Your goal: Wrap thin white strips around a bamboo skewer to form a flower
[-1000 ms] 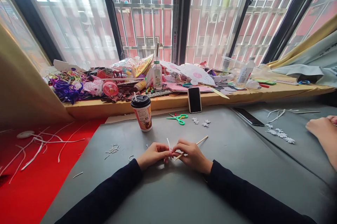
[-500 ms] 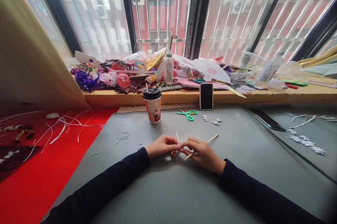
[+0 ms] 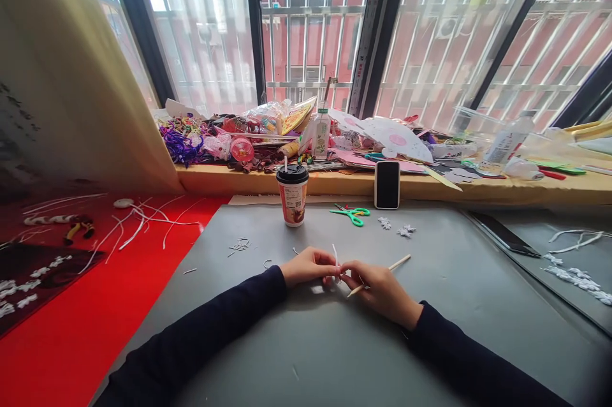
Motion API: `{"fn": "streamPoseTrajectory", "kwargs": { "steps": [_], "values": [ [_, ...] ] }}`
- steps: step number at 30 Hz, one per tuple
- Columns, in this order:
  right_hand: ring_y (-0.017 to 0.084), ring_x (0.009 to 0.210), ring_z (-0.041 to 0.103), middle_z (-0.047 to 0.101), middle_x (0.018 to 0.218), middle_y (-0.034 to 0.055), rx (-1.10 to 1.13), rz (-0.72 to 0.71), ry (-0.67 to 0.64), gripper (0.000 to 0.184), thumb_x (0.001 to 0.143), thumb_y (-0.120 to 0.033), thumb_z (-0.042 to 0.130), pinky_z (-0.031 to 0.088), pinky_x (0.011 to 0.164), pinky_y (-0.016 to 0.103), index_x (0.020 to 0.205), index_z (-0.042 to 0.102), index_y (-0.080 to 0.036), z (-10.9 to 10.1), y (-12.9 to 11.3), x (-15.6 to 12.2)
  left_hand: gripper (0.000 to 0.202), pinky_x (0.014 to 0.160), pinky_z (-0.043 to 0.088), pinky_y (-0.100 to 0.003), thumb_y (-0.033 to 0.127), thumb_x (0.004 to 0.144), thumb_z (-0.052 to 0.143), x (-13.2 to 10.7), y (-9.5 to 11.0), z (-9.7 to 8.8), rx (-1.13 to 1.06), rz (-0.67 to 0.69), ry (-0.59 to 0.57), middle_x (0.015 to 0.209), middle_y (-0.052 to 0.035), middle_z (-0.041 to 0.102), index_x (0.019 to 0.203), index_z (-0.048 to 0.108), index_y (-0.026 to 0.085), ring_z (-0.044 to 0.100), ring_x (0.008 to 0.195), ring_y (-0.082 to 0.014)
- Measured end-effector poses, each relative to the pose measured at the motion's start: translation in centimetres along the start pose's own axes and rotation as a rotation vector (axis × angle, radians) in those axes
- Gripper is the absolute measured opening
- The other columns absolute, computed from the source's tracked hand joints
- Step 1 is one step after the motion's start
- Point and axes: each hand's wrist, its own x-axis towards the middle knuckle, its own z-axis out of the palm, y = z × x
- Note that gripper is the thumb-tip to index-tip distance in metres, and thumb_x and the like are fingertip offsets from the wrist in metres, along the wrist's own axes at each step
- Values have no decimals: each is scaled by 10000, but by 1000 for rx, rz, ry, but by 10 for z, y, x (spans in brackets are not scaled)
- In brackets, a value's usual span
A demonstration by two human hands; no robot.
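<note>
My left hand (image 3: 310,265) is closed in a pinch on a thin white cord (image 3: 335,255), whose end stands up between the fingertips. My right hand (image 3: 380,289) meets it there, thumb and forefinger pinched at the same cord. Tucked within the right hand's fingers is a pale wooden stick (image 3: 400,262), slanting from lower left to upper right. The small piece the cord belongs to is mostly hidden by fingers. Beyond the hands lie two white snowflake-like pieces (image 3: 406,231) and green-handled scissors (image 3: 354,215).
A lidded paper cup (image 3: 292,199) with a straw stands behind my left hand. White clippings (image 3: 240,245) lie to its left. A phone (image 3: 387,185) leans on the cluttered sill. More white pieces (image 3: 578,282) sit at right; loose white cords (image 3: 140,222) cross the red surface at left.
The whole scene has shifted right and slightly down in view as the head turned. Both hands keep their pinch on the cord, almost unchanged.
</note>
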Motion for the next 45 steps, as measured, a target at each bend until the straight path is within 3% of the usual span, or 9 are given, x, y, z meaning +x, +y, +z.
{"fn": "streamPoseTrajectory", "kwargs": {
  "steps": [9, 15, 20, 24, 28, 32, 39, 45],
  "values": [
    [82, 479, 479, 561, 614, -24, -172, 74, 100, 200, 846, -348, 434, 317, 499, 198, 923, 537, -196, 3, -5, 0, 371, 587, 382, -244, 459, 656, 623, -1, 7, 3, -10, -23, 25, 550, -2, 558, 778, 611, 109, 509, 537, -105],
    [81, 487, 491, 558, 614, -32, -171, 71, 103, 183, 854, -324, 424, 314, 503, 201, 942, 531, -205, 3, -2, -1, 316, 567, 371, -228, 406, 653, 643, -2, 9, 8, -30, 12, 72, 610, -11, 583, 770, 618, 113, 488, 523, -85],
    [106, 602, 537, 582, 770, -3, -186, 51, 130, 263, 840, -279, 437, 349, 562, 212, 1094, 466, -215, 2, 2, 0, 267, 574, 372, -215, 370, 680, 629, 0, 4, 12, -120, 98, 328, 607, -5, 568, 757, 618, 114, 486, 532, -77],
    [127, 659, 503, 546, 870, 27, -213, 11, 112, 306, 760, -126, 428, 358, 594, 226, 1055, 455, -201, 0, 3, 1, 280, 591, 404, -229, 355, 675, 642, 4, -1, 11, -297, 89, 456, 664, -12, 573, 822, 605, 120, 521, 561, -85],
    [137, 628, 423, 498, 818, 32, -214, 12, 137, 307, 609, -13, 380, 341, 584, 243, 858, 438, -184, -2, 4, 2, 271, 650, 439, -266, 332, 667, 658, 5, -1, 10, -373, 89, 464, 749, -29, 586, 830, 599, 124, 559, 616, -103],
    [151, 670, 400, 461, 832, 51, -129, 10, 187, 299, 558, -11, 370, 356, 622, 265, 804, 370, -181, -2, 4, 2, 249, 644, 439, -262, 306, 686, 646, 4, 1, 11, -384, 95, 450, 744, -29, 574, 845, 598, 121, 558, 621, -105],
    [154, 722, 411, 447, 841, 59, -88, -23, 261, 227, 645, 19, 343, 376, 663, 280, 743, 388, -180, -2, 6, 4, 228, 549, 383, -219, 296, 683, 643, 5, 1, 10, -377, 95, 435, 645, -6, 522, 805, 607, 108, 475, 529, -66],
    [165, 812, 458, 480, 883, 63, -51, -41, 266, 267, 730, 9, 345, 407, 725, 288, 855, 487, -179, -1, 9, 3, 223, 541, 357, -219, 306, 680, 642, 5, 2, 10, -364, 92, 397, 610, 7, 502, 789, 605, 115, 443, 503, -61]
  ]
}}
